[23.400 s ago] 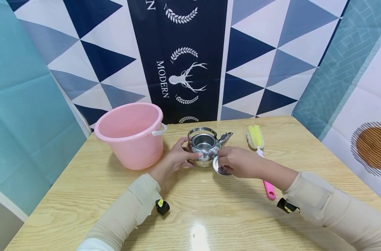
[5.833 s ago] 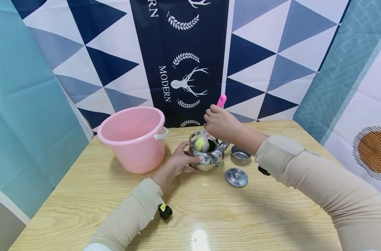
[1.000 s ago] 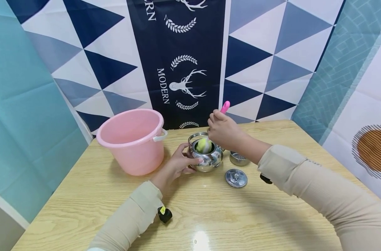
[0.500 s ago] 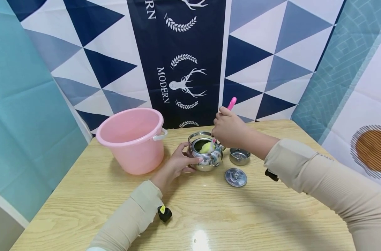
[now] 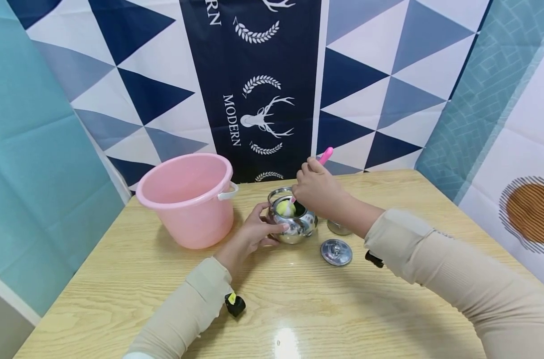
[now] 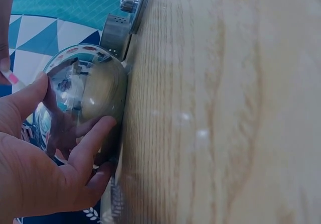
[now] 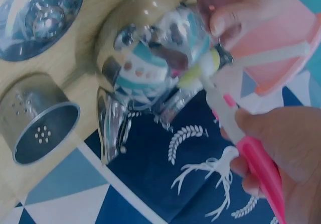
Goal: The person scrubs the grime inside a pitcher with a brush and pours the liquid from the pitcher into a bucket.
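A shiny steel teapot point(image 5: 295, 232) stands on the table with its mouth uncovered. My left hand point(image 5: 257, 227) holds its left side, thumb across the front; the left wrist view shows the fingers spread round the polished belly point(image 6: 103, 91). My right hand point(image 5: 319, 189) grips the pink handle point(image 7: 258, 161) of a sponge brush point(image 5: 326, 155) from above. The brush's yellow and white sponge head point(image 5: 285, 208) sits in the mouth, towards its left side. To the right lie the teapot's lid point(image 5: 337, 252), knob up, and a perforated strainer point(image 5: 339, 228), partly behind my right wrist.
A pink bucket point(image 5: 199, 222) with a white handle point(image 5: 228, 192) stands left of the teapot. Patterned cloth point(image 5: 258, 119) hangs behind the wooden table point(image 5: 272, 289). A teal wall covering point(image 5: 43, 149) rises at the left.
Over the last half second, my right hand and the sponge head shifted left in the mouth. Since the oldest frame, lid and strainer came to the table and the brush was picked up.
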